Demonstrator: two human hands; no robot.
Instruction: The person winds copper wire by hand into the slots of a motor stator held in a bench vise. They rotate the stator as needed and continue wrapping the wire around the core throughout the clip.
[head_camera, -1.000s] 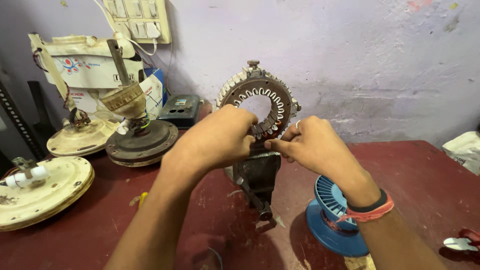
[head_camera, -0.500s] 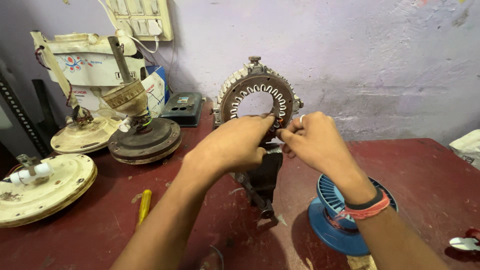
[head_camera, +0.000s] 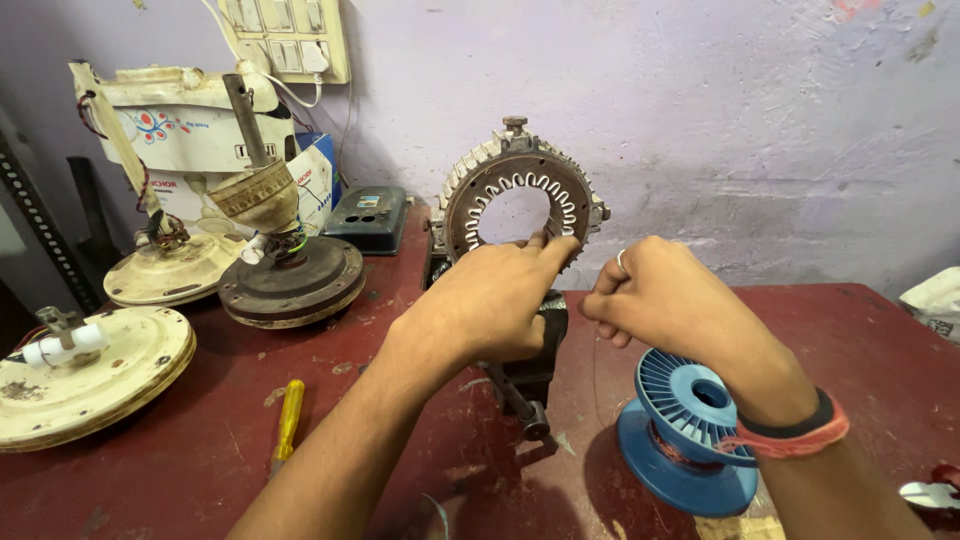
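Lilac plaster wall behind, w/ a switchboard (head_camera: 290, 38) top left; dark red workbench (head_camera: 200, 440) below. Fan stator ring (head_camera: 517, 205) stands upright at bench centre, clamped in a small black vise (head_camera: 530, 375). Left hand (head_camera: 490, 300) reaches to the ring's lower inner edge, fingers bunched & extended, tips touching the slotted core; can't tell if anything's pinched. Right hand (head_camera: 665, 295) just right of the ring, loosely fisted, apart from it; grip contents not visible. Blue wire spool (head_camera: 685, 430) lies on bench under the right wrist. Yellow-handled screwdriver (head_camera: 288, 420) near the left forearm. Dismantled ceiling fan motors (head_camera: 290, 275) & a cream fan cover (head_camera: 85, 375) sit well to the left.
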